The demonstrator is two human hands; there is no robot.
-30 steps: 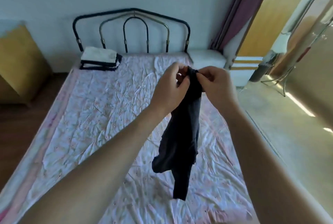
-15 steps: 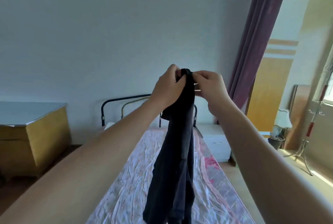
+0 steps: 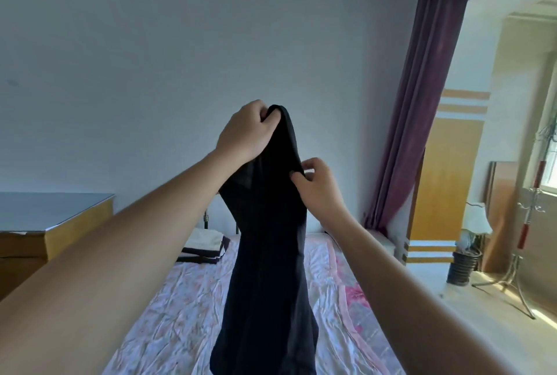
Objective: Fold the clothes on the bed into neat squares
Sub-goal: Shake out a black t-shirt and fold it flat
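Bed [image 3: 187, 314] below; long black garment [image 3: 268, 254] hangs vertically, left hand [image 3: 245, 130] gripping top, right hand [image 3: 316, 184] pinching edge lower.

A dark hanging garment [image 3: 268, 254] hangs above the wrinkled sheeted bed [image 3: 180, 308], between the left hand [image 3: 245, 130] above and the right hand [image 3: 318, 186] lower right. Behind it, a folded clothes stack [image 3: 205, 246] lies at the bed's head. A wooden cabinet [image 3: 45, 233] stands left; a long curtain [image 3: 422, 103] hangs right.
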